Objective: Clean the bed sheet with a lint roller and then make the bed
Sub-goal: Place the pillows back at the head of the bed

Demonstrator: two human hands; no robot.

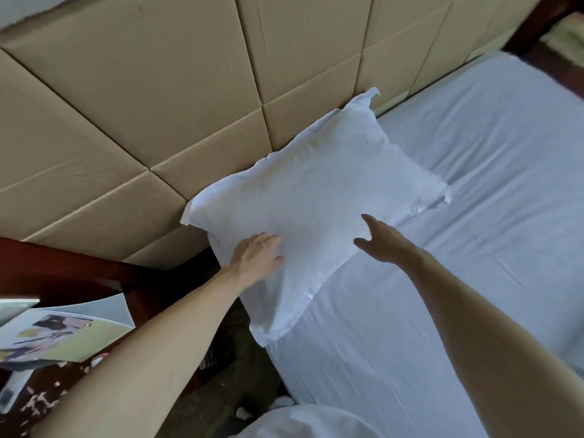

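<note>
White pillow lies at the head of the bed on the pale bed sheet, far edge against the padded headboard. Left hand rests on its near-left edge, fingers together and lightly bent. Right hand is at the near edge, fingers straight, thumb spread. Printed papers lie on the bedside bench.

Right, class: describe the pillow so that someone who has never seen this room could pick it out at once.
Find the pale bed sheet and go to its head end, where tan panels rise. The pillow lies there against the panels, the left hand resting on its near edge. It alone is plump and white with a flat flanged border, raised above the smooth bed sheet.
</note>
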